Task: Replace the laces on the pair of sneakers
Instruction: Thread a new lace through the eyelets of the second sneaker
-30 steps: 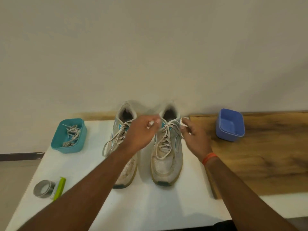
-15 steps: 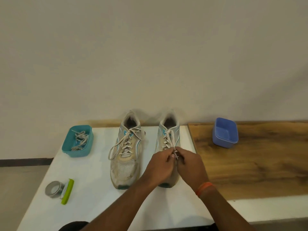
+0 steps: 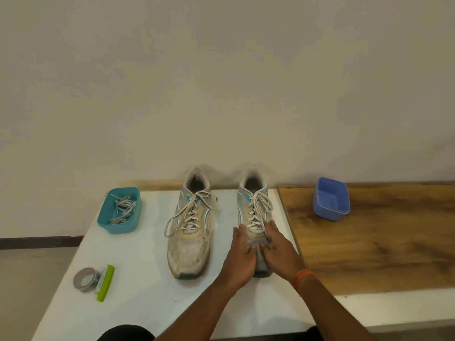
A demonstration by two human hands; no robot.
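Both hands lay flat on the toe half of the right sneaker [image 3: 254, 212], one to each side. The left hand [image 3: 240, 258] rested with fingers [image 3: 240, 233] stretched forward along the shoe's left flank, loosely spread and gripping nothing. The right hand [image 3: 278, 252], with an orange band [image 3: 301, 279] at its wrist, pressed the shoe's right flank the same way, fingers extended, its fingertips just beside the lowest rows of the lace [image 3: 256, 215]. The two thumbs met over the toe mesh. Whether either hand pinched any lace could not be told. Just left of the left hand stood the other sneaker [image 3: 190, 232], laced, its loose ends trailing. Farther left sat a teal tub [image 3: 108, 217] holding spare laces [image 3: 123, 209]. Well to the right of the right hand, a blue tub [image 3: 331, 199] stood on the wooden board [image 3: 381, 242].
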